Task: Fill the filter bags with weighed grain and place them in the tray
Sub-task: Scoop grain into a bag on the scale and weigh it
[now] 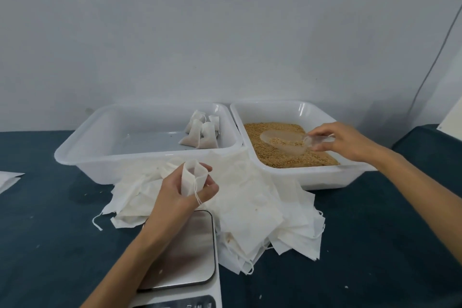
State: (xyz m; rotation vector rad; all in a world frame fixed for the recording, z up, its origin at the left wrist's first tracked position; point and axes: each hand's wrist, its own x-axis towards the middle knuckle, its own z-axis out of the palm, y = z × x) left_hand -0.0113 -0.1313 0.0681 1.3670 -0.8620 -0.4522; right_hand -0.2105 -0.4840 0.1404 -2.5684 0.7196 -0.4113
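The left hand point(185, 189), at 7 o'clock, pinches an empty filter bag point(192, 177) upright. The right hand point(342, 141), at 3 o'clock, grips the scoop point(287, 141) lying in the grain point(275, 155).

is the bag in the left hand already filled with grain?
No, the bag that the left hand holds open looks flat and empty, while the scoop in the right hand lies in the grain.

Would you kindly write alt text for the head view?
A left hand holds an open filter bag above a scale while the right hand grips a clear scoop in a tray of grain. Four filled bags sit in the left tray.
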